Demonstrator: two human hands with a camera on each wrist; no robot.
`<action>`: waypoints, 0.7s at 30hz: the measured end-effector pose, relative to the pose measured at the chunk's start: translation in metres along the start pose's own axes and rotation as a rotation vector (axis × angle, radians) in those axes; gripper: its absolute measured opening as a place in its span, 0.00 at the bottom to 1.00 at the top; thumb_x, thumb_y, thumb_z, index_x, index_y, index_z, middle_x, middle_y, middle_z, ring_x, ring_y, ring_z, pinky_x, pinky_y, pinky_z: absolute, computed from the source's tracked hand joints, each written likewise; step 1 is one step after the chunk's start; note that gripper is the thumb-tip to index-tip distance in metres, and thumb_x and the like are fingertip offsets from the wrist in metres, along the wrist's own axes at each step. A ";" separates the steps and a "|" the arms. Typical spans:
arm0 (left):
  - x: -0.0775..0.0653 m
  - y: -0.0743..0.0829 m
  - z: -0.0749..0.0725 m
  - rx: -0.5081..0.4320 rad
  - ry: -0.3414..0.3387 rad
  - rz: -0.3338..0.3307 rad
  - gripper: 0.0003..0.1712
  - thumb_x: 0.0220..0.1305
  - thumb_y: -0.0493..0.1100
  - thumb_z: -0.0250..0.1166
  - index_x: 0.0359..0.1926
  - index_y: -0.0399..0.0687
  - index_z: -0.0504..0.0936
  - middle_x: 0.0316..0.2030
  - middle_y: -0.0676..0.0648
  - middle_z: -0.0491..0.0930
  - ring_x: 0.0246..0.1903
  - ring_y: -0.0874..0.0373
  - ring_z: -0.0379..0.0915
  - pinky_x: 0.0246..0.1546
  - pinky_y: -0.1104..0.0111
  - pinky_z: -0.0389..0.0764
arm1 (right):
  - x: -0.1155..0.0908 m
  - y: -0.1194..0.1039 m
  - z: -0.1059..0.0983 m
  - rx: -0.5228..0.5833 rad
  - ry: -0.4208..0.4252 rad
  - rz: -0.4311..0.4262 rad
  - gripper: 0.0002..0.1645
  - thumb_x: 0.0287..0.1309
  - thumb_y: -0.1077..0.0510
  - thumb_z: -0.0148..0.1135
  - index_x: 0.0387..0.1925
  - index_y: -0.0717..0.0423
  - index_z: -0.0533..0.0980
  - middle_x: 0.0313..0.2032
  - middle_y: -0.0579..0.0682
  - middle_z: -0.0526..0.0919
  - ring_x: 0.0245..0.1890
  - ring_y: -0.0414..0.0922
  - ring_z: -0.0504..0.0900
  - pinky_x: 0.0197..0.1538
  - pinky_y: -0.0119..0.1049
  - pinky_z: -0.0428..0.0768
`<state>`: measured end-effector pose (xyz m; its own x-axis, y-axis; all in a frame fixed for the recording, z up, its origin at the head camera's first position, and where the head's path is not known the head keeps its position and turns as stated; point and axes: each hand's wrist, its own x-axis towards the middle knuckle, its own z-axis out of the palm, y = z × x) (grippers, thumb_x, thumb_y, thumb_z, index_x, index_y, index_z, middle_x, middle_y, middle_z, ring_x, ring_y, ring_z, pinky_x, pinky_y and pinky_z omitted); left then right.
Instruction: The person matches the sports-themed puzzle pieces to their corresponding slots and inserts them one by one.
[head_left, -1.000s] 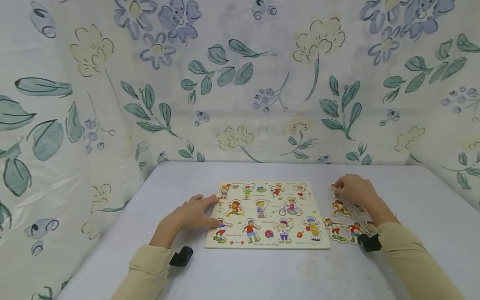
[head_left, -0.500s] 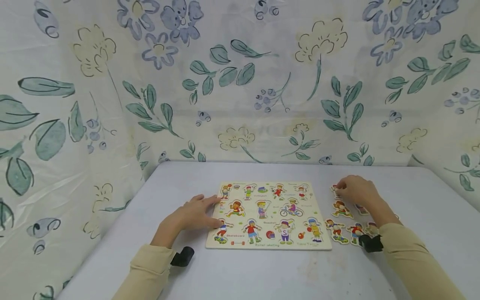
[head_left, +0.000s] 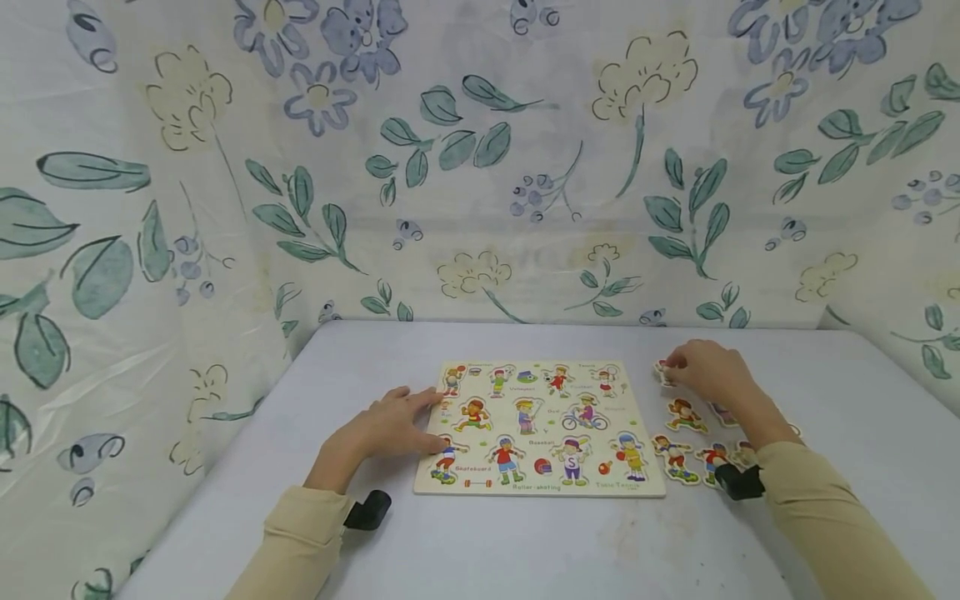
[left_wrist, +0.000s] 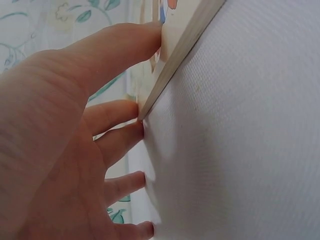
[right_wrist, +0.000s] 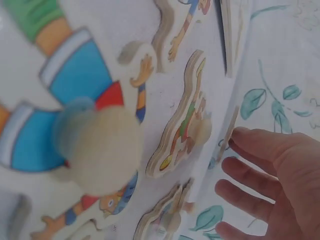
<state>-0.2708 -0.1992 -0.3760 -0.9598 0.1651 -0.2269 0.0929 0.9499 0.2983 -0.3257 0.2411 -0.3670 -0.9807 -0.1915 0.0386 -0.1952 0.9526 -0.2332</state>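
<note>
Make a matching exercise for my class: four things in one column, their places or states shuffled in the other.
1. left hand
2. right hand
3. puzzle board
4. backdrop

A. patterned with flowers and leaves
B. holding a cut-out piece
C. lying flat on the white table
D. touching the left side of the puzzle board

Pairs: 1-D, 2-B, 3-C, 4-A

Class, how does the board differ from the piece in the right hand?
Size: the board is large; the piece is small.
Position: the board lies flat on the table; the piece is pinched between fingers and thumb.
Hands: the left hand rests at the board's edge; the right hand holds the piece.
Shared: both are thin, with pale edges.
</note>
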 end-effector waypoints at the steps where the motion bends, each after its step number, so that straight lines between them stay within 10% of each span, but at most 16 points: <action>1: 0.000 0.000 0.000 0.001 0.000 0.000 0.49 0.54 0.64 0.70 0.73 0.57 0.65 0.72 0.30 0.57 0.68 0.26 0.54 0.60 0.30 0.60 | 0.000 -0.001 0.000 -0.002 0.004 -0.002 0.16 0.64 0.55 0.61 0.45 0.64 0.83 0.41 0.60 0.85 0.39 0.54 0.81 0.48 0.59 0.77; 21: 0.001 -0.001 0.000 -0.011 -0.003 -0.002 0.48 0.54 0.64 0.70 0.73 0.57 0.65 0.72 0.30 0.56 0.68 0.25 0.54 0.60 0.30 0.61 | 0.011 -0.020 -0.002 -0.033 0.008 -0.021 0.16 0.64 0.56 0.60 0.46 0.62 0.83 0.40 0.57 0.86 0.42 0.56 0.81 0.53 0.66 0.71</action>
<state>-0.2719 -0.2000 -0.3765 -0.9592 0.1644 -0.2299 0.0885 0.9472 0.3083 -0.3322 0.2199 -0.3602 -0.9764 -0.2100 0.0511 -0.2160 0.9556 -0.2005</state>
